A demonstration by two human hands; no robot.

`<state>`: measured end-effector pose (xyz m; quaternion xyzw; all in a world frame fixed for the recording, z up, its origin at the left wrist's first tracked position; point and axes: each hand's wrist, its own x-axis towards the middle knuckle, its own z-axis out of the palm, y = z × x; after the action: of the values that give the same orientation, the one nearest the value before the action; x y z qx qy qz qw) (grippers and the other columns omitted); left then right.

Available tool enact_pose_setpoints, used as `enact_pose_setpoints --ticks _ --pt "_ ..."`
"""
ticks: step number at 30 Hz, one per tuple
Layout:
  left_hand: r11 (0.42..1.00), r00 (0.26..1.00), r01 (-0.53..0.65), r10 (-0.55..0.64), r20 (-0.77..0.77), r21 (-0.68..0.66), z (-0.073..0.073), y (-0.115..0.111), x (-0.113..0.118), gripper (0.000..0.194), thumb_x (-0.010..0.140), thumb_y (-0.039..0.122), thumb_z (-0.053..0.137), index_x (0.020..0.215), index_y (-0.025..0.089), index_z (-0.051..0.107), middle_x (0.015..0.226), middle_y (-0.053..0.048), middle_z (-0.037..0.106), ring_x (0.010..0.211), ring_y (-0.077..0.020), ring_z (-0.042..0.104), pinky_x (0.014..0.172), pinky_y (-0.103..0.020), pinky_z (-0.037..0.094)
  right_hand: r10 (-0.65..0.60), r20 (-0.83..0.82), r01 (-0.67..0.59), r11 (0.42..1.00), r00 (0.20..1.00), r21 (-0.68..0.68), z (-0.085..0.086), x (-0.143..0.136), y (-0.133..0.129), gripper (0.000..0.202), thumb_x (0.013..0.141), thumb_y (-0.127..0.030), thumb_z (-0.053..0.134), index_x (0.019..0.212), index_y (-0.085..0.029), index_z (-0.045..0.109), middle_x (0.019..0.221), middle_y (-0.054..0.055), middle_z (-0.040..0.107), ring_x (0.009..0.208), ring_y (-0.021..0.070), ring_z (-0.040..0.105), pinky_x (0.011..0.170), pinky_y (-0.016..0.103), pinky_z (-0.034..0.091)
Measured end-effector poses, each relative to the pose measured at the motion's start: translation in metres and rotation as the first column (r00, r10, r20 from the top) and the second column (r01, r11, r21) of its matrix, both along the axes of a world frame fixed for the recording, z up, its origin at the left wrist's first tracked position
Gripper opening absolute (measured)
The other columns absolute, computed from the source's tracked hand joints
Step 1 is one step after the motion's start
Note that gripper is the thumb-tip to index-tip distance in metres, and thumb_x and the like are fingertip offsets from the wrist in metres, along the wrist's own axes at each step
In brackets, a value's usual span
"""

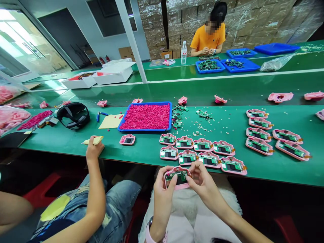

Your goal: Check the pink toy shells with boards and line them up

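A pink plastic casing [187, 185] with a green circuit board [181, 177] inside is held above my lap, at the table's front edge. My left hand [162, 192] grips its left side, thumb pressed on the board. At the right end, my right hand [204, 182] pinches the casing between thumb and fingers; what lies under those fingertips is partly hidden. Just beyond my hands, two rows of similar pink casings [187, 157] with boards lie open side up on the green table [141, 152].
A blue tray [119, 129] of small pink-red pieces stands behind the rows, beside loose circuit boards [177, 116]. More casings [259, 145] lie at right. On the left, a neighbour's hand [95, 148] holds a yellowish pad [97, 140]. Pink parts [182, 100] dot the conveyor [157, 91]. Another person [210, 38] sits opposite.
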<state>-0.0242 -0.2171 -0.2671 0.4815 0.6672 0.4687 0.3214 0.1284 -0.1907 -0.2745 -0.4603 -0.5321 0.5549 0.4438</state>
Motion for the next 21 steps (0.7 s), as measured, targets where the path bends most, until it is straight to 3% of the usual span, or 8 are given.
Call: enact_pose_setpoints --ticks 4,7,9,14,16,18,21 --pt "1.0 0.997 -0.027 0.028 -0.076 0.015 -0.008 -0.001 0.0 0.024 0.084 0.036 0.062 0.108 0.034 0.067 0.095 0.003 0.075 0.092 -0.0236 0.073 0.08 -0.037 0.063 -0.003 0.034 0.004 1.0 0.999 -0.001 -0.004 0.0 0.0 0.025 0.089 -0.038 0.059 0.106 -0.024 0.047 0.087 0.001 0.06 0.074 0.0143 0.061 0.067 0.026 0.055" --pt "0.995 0.983 -0.087 0.092 -0.16 0.043 -0.006 0.015 -0.028 0.026 0.086 0.039 0.059 0.11 0.03 0.065 0.098 0.001 0.074 0.095 -0.0231 0.072 0.084 -0.037 0.062 -0.019 0.083 0.017 0.999 0.996 0.027 -0.008 0.008 -0.003 0.046 0.09 -0.039 0.058 0.131 -0.027 0.04 0.107 0.006 0.066 0.079 0.0152 0.065 0.076 0.03 0.058" --pt "0.988 0.962 -0.139 0.151 -0.226 0.066 0.006 0.04 -0.07 0.03 0.088 0.041 0.057 0.113 0.027 0.064 0.102 -0.001 0.073 0.104 -0.0242 0.069 0.092 -0.04 0.058 -0.042 0.123 0.035 0.998 0.991 0.056 -0.012 0.018 -0.007 0.046 0.092 -0.04 0.057 0.133 -0.028 0.042 0.116 0.008 0.066 0.083 0.0158 0.067 0.075 0.029 0.059" --pt "0.966 0.884 -0.235 0.257 -0.391 0.104 0.057 0.117 -0.212 0.034 0.092 0.04 0.053 0.113 0.015 0.063 0.123 -0.011 0.065 0.128 -0.0268 0.053 0.113 -0.056 0.035 -0.105 0.265 0.091 0.994 0.958 0.065 -0.026 0.04 -0.023 0.028 0.094 -0.04 0.054 0.119 -0.027 0.058 0.114 0.007 0.068 0.089 0.019 0.069 0.056 0.021 0.058" --pt "0.963 0.855 -0.248 0.269 -0.444 0.107 0.067 0.131 -0.244 0.034 0.091 0.041 0.055 0.114 0.016 0.062 0.128 -0.011 0.062 0.127 -0.0262 0.052 0.112 -0.056 0.035 -0.126 0.328 0.081 0.986 0.936 0.146 -0.033 0.046 -0.028 0.025 0.093 -0.039 0.055 0.114 -0.027 0.062 0.108 0.006 0.07 0.089 0.02 0.07 0.058 0.021 0.059" --pt "0.962 0.828 -0.252 0.272 -0.49 0.109 0.064 0.133 -0.248 0.035 0.09 0.041 0.057 0.115 0.018 0.062 0.129 -0.01 0.061 0.124 -0.0254 0.054 0.108 -0.054 0.04 -0.156 0.376 0.053 0.961 0.913 0.272 -0.038 0.049 -0.03 0.021 0.092 -0.038 0.056 0.109 -0.028 0.065 0.104 0.004 0.072 0.088 0.0199 0.072 0.066 0.023 0.061" --pt "0.959 0.786 -0.257 0.281 -0.551 0.122 0.039 0.129 -0.205 0.038 0.089 0.043 0.059 0.117 0.018 0.061 0.129 -0.009 0.061 0.119 -0.0256 0.057 0.103 -0.051 0.044 -0.191 0.398 0.009 0.91 0.898 0.415 -0.041 0.051 -0.029 0.018 0.091 -0.035 0.057 0.106 -0.029 0.066 0.1 0.001 0.074 0.083 0.0178 0.073 0.071 0.021 0.061"
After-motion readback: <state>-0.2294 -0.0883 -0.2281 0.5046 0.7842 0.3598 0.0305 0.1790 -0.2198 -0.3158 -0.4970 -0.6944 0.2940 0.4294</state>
